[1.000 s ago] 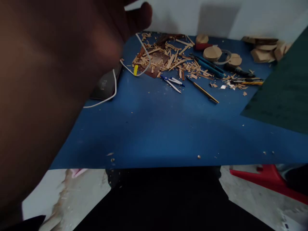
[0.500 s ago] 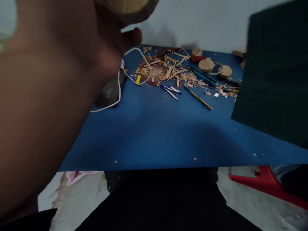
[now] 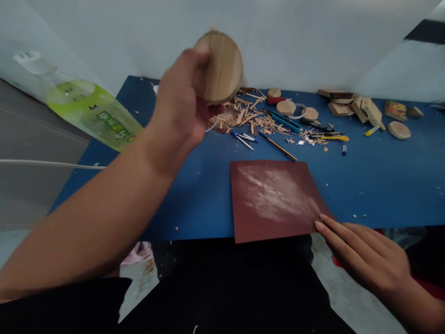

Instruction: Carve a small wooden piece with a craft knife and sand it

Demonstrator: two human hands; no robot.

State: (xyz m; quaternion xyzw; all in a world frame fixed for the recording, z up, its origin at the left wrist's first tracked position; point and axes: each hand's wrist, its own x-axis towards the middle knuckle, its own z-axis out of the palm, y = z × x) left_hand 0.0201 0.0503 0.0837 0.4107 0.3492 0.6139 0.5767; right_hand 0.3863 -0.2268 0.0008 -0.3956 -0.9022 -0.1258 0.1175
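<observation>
Raised over the back of the table, my left hand (image 3: 184, 97) is closed round a wooden disc (image 3: 222, 67), its flat, grained face showing. A sheet of reddish-brown sandpaper (image 3: 250, 218) lies at the table's front edge, whitish dust smeared over its middle. My right hand (image 3: 371, 260) has its fingers stretched over the sandpaper's lower right corner and holds it there; the thumb is hidden. Behind the sheet lie a pencil (image 3: 278, 146) and a blue-and-white compass (image 3: 243, 139).
Wood shavings (image 3: 248, 113) are heaped at the back of the blue table (image 3: 194, 195). Wood offcuts (image 3: 358, 106), small wooden discs (image 3: 286, 108) and a yellow cutter (image 3: 335, 137) lie to the right. A bottle of yellow-green liquid (image 3: 93, 111) stands left, near a white cable (image 3: 52, 162).
The dark-backed sheet, held up at the right before, now lies sandpaper face up on the table with my right hand at its corner. My left hand with the disc appears farther from the camera.
</observation>
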